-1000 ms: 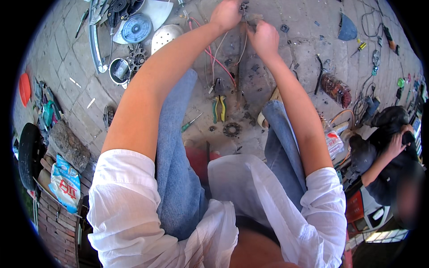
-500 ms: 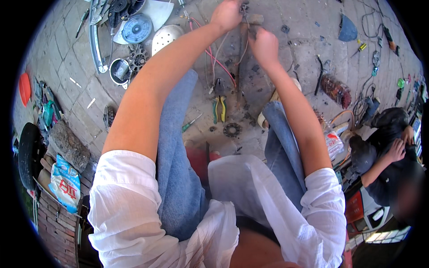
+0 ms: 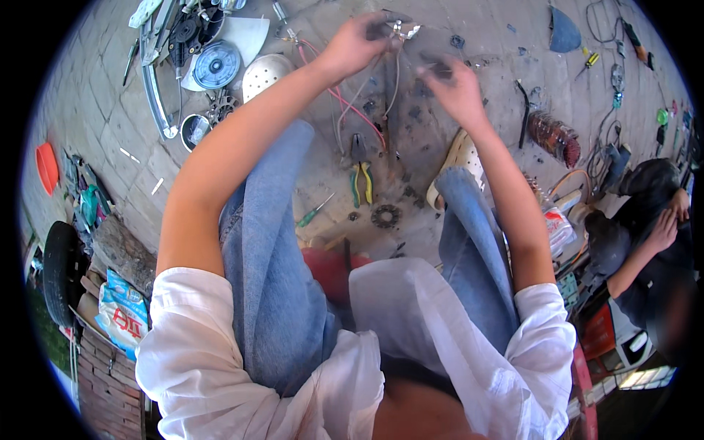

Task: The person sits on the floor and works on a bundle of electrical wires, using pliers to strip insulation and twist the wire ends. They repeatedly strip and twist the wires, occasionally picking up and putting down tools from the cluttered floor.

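My left hand (image 3: 359,45), fingers closed, pinches a small shiny metal piece (image 3: 405,31) with a thin wire (image 3: 397,84) hanging from it. The piece's exact kind is too small to make out. Just to its right hovers my right hand (image 3: 456,86), with dark-smudged fingers blurred by motion, so its grip is unclear. Below them a dark narrow bar (image 3: 393,136) runs along the paving. Beside it lie pink-red wires (image 3: 358,110) and pliers (image 3: 361,176) with yellow and green handles. A green-handled screwdriver (image 3: 315,210) and a dark toothed ring (image 3: 386,215) are nearer my legs.
Metal parts, a round blue-grey disc (image 3: 216,65) and a cup-shaped housing (image 3: 195,130) crowd the far left. A copper-coloured coil (image 3: 554,138) and cables lie to the right. Another person (image 3: 656,249) sits at the right edge. A stone block (image 3: 121,249) stands left.
My right hand has moved away from my left, right and slightly nearer. The metal piece in my left hand now shows plainly. The brownish block seen beside it earlier no longer shows there.
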